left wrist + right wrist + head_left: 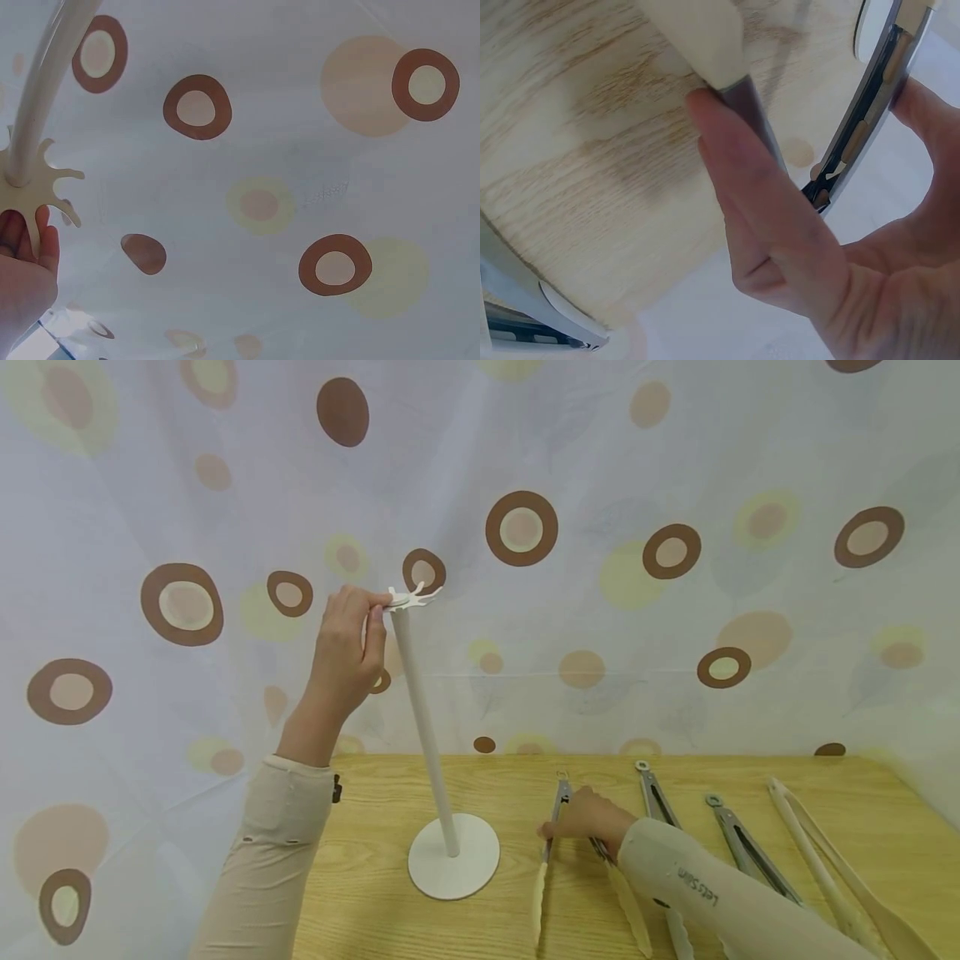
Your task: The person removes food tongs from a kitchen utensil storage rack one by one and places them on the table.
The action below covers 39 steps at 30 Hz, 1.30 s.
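Observation:
A white stand (424, 735) with a round base (472, 877) rises from the wooden table. Its top carries a ring of curved hooks (412, 600), and my left hand (347, 639) pinches the rim of that piece between thumb and fingers. The left wrist view shows the hook piece (56, 191) from below, with fingers at its edge. To the right of the base, my right hand (588, 821) grips metal tongs with cream tips (539, 897). Their two arms are spread apart, thumb on one and fingers against the other, as the right wrist view shows the hand (780, 225) close up.
Two more metal tongs, one (652, 793) beside my right forearm and another (738, 839) farther right, lie on the table (360, 860). Pale beige tongs (806, 843) lie at the far right. A patterned curtain (450, 460) hangs behind the table.

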### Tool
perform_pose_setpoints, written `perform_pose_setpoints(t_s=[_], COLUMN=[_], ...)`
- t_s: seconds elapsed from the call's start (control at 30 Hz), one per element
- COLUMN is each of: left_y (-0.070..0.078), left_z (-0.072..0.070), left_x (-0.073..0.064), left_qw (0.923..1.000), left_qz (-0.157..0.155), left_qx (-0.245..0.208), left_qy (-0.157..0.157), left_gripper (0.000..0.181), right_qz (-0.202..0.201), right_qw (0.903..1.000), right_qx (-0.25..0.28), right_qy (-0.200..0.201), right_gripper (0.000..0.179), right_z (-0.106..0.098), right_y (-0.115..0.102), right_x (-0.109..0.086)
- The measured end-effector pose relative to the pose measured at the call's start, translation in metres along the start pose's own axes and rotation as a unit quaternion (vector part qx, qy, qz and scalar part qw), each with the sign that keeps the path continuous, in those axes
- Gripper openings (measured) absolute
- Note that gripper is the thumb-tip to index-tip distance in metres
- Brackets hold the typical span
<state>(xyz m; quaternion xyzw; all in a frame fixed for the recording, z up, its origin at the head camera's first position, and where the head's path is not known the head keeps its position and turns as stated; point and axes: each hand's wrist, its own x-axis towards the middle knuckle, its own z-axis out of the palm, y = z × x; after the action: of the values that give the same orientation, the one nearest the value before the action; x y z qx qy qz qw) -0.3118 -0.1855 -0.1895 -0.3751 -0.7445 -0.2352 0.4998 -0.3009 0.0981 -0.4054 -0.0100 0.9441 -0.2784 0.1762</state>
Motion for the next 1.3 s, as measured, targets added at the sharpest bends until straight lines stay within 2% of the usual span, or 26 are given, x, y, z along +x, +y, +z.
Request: perform_pose_setpoints(t_s=[0.23,0.4,0.63,0.87,1.07,1.3], left_y=[0.0,0.001,0.001,0.0,0.0,0.0], left_z=[0.0,0.0,0.0,0.001,0.0,0.001], left_x=[0.0,0.0,-0.001,0.0,0.0,0.0], left_qw=[1.0,1.0,1.0,1.0,1.0,1.0], left_qz=[0.0,0.002,0.003,0.004,0.001,0.0], left_qx=[0.001,-0.002,-0.003,-0.003,-0.003,0.0], left_qy=[0.004,0.005,0.008,0.008,0.006,0.005], left_gripper=[0.021,0.02,0.02,0.02,0.02,0.02], right_qz=[-0.031,-0.036,-0.023,-0.022,-0.017,-0.012], right_qw=[0.9977,0.9965,0.9955,0.9946,0.9948,0.9942], right_qx=[-0.061,-0.075,-0.092,-0.101,-0.1,-0.107], right_qy=[-0.001,0.0,0.0,0.006,0.005,0.001], right_gripper=[0.083,0.069,0.075,0.068,0.08,0.083], right_z=[0.0,0.003,0.008,0.01,0.01,0.009], right_y=[-0.002,-0.002,-0.002,-0.002,-0.002,-0.002], right_x=[-0.003,-0.005,-0.006,-0.004,-0.003,-0.004])
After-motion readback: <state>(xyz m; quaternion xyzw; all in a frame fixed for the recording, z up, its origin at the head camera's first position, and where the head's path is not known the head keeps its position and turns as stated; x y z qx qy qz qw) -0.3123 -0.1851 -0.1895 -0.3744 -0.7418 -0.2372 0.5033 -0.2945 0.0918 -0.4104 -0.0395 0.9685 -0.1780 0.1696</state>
